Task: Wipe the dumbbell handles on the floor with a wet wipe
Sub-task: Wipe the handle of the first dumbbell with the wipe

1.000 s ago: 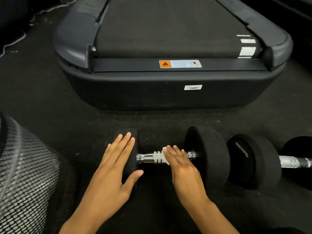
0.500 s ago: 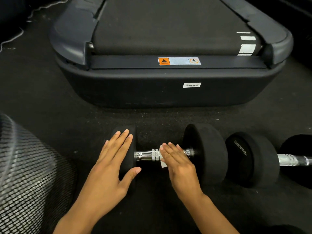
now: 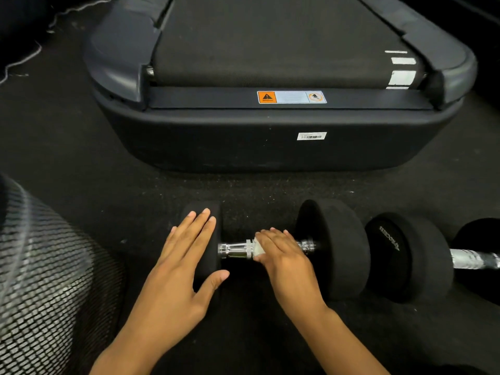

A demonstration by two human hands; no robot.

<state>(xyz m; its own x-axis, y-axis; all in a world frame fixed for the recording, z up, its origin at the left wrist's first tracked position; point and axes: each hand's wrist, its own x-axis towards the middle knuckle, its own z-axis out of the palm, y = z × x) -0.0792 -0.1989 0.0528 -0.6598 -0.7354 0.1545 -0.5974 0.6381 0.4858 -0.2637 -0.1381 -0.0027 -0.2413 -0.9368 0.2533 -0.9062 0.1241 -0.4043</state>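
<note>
A black dumbbell (image 3: 335,247) with a chrome handle (image 3: 234,250) lies on the dark floor in front of me. My left hand (image 3: 184,266) rests flat, fingers spread, on its left weight head. My right hand (image 3: 284,255) presses a white wet wipe (image 3: 258,249) over the middle of the handle; most of the wipe is hidden under the fingers. A second dumbbell (image 3: 405,255) lies to the right, its chrome handle (image 3: 472,259) running off the frame edge.
The rear end of a black treadmill (image 3: 270,136) stands just beyond the dumbbells. A black mesh object (image 3: 46,280) fills the lower left. Dark carpet-like floor (image 3: 67,147) surrounds everything.
My right hand with the wipe has shifted slightly along the handle, rubbing it. My left hand stays on the left weight head.
</note>
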